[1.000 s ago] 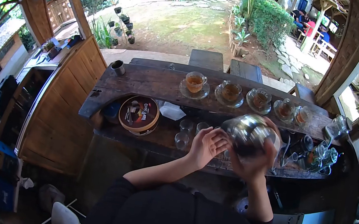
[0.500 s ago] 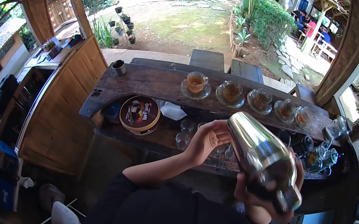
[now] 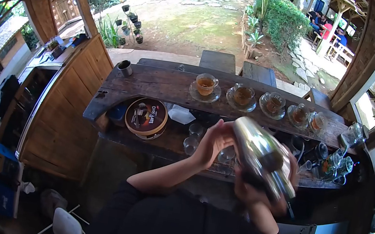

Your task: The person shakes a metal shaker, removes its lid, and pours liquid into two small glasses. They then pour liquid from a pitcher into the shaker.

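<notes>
A shiny metal shaker [image 3: 264,156], blurred by motion, is tilted in front of my chest, over the near edge of the dark wooden counter [image 3: 163,84]. My right hand [image 3: 263,195] is wrapped round its lower right part. My left hand [image 3: 215,146] is at its upper left end, fingers curled against the metal. Beyond the shaker, glass cups of amber drink on saucers, among them a cup [image 3: 206,85] and another cup [image 3: 242,95], stand in a row on the raised shelf. Empty glasses [image 3: 191,144] are left of my left hand.
A round chocolate tin [image 3: 146,117] lies on the lower counter, with a metal cup [image 3: 125,68] on the shelf behind it. Glass pots [image 3: 337,165] stand at the right. A wooden cabinet [image 3: 68,113] is at left. People [image 3: 326,29] sit far off at upper right.
The shaker and my right hand have moved left and slightly toward my left hand. My left hand has shifted only a little.
</notes>
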A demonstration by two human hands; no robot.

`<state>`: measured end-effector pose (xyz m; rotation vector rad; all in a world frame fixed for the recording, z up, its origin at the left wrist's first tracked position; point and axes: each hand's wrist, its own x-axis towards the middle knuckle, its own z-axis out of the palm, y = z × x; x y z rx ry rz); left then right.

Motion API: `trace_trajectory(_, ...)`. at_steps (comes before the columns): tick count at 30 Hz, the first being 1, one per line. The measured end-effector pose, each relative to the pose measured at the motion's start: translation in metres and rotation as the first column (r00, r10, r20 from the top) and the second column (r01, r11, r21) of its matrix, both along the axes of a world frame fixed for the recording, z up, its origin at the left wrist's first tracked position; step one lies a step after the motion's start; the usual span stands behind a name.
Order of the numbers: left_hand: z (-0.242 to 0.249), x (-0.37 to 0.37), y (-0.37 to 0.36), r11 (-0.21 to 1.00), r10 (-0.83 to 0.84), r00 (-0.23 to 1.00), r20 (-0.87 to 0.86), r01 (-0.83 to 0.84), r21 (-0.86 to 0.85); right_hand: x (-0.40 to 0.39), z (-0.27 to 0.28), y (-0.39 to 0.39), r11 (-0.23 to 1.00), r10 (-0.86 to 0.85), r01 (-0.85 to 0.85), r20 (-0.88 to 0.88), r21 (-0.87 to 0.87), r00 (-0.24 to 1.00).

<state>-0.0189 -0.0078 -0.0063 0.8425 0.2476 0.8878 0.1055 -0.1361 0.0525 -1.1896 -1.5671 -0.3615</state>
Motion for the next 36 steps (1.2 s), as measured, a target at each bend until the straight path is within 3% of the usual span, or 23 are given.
trace_trajectory(1,-0.034,0.005,0.018,0.981,-0.038,0.996,-0.086,0.021,-0.194,0.002,-0.030,0.043,0.940,-0.070,0.015,0.149,0.341,0.986)
trace_trajectory(2,-0.077,0.009,0.033,0.929,-0.124,0.985,-0.120,0.073,-0.363,0.006,-0.043,0.052,0.983,-0.029,0.013,0.086,0.183,0.996)
trace_trajectory(3,-0.076,0.012,0.028,0.928,-0.131,0.984,-0.121,0.079,-0.364,0.011,-0.048,0.056,1.000,0.002,-0.003,0.021,0.026,1.000)
trace_trajectory(5,-0.053,0.016,0.018,0.944,-0.146,0.979,-0.140,0.096,-0.316,0.018,-0.028,0.046,0.993,-0.040,0.034,0.049,0.110,0.998)
trace_trajectory(6,-0.017,0.012,0.007,0.984,-0.101,0.994,-0.037,0.094,-0.149,0.015,-0.011,0.030,0.991,-0.102,0.102,-0.005,0.091,0.995)
trace_trajectory(7,0.004,0.005,-0.003,0.984,-0.097,0.995,-0.038,0.090,-0.152,0.010,0.007,0.008,0.983,-0.165,0.169,-0.060,0.068,0.985)
trace_trajectory(9,0.038,-0.006,-0.017,0.921,-0.022,0.992,0.123,-0.028,0.389,0.023,0.032,-0.056,0.853,-0.186,0.247,0.175,-0.459,0.967)
trace_trajectory(11,0.042,-0.008,-0.022,0.878,0.028,0.983,0.179,-0.110,0.467,0.012,0.023,-0.040,0.901,-0.154,0.149,0.018,-0.407,0.988)
trace_trajectory(13,0.006,0.000,0.002,0.992,0.093,0.995,0.025,-0.095,0.087,0.003,-0.002,-0.009,0.966,-0.044,-0.033,-0.288,-0.256,0.957)
trace_trajectory(15,-0.073,0.004,0.037,0.889,-0.190,0.980,0.060,0.197,-0.413,0.018,-0.047,0.053,0.981,0.014,-0.037,0.125,0.190,0.992)
trace_trajectory(18,-0.027,0.017,0.015,0.899,-0.095,0.988,-0.122,0.033,-0.436,0.023,-0.028,0.056,0.921,-0.015,-0.032,0.117,0.388,0.993)
trace_trajectory(20,0.032,0.006,-0.001,0.981,0.029,0.995,0.097,-0.047,0.188,0.011,0.013,0.007,0.969,-0.117,0.088,0.116,0.229,0.986)
trace_trajectory(21,0.050,-0.001,-0.010,0.981,0.031,0.995,0.097,-0.049,0.190,0.003,0.021,-0.010,0.989,-0.096,0.094,0.007,0.110,0.995)
trace_trajectory(23,0.068,-0.010,-0.026,0.779,0.080,0.978,0.193,-0.182,0.601,-0.013,0.031,-0.034,0.990,-0.090,0.064,-0.207,-0.129,0.974)
trace_trajectory(25,0.035,-0.003,-0.014,0.868,0.169,0.972,0.164,-0.225,0.442,-0.020,0.034,-0.044,0.937,-0.135,-0.017,-0.408,-0.349,0.903)
trace_trajectory(26,0.004,0.002,0.006,0.987,0.070,0.995,0.068,-0.079,0.140,0.014,0.004,-0.019,0.939,-0.091,0.132,0.140,-0.319,0.986)
trace_trajectory(27,-0.026,0.007,0.022,0.979,-0.057,0.998,0.007,0.058,-0.193,0.005,-0.023,0.031,0.983,-0.038,0.009,0.153,0.182,0.988)
trace_trajectory(29,-0.081,0.023,0.032,0.833,-0.173,0.985,-0.030,0.130,-0.538,0.012,-0.044,0.053,0.998,0.067,-0.065,0.083,-0.023,0.994)
trace_trajectory(31,-0.059,0.028,0.023,0.842,-0.108,0.992,-0.058,0.061,-0.536,0.017,-0.039,0.050,0.997,0.021,-0.032,0.160,0.067,0.987)
trace_trajectory(33,0.009,0.018,0.004,0.992,0.023,0.999,0.042,-0.018,-0.126,0.009,-0.027,0.024,0.990,-0.046,0.057,-0.085,0.127,0.995)
trace_trajectory(34,0.036,0.008,-0.006,0.982,0.112,0.992,0.063,-0.120,0.145,0.014,0.006,-0.019,0.969,-0.143,0.171,0.158,-0.180,0.977)
trace_trajectory(35,0.059,0.000,-0.015,0.890,0.187,0.977,0.106,-0.215,0.403,-0.002,-0.013,-0.015,0.929,-0.330,0.301,0.115,0.215,0.937)
trace_trajectory(36,0.072,-0.003,-0.025,0.827,0.180,0.961,0.212,-0.264,0.496,0.021,-0.011,-0.019,0.782,-0.584,0.342,0.421,0.521,0.694)
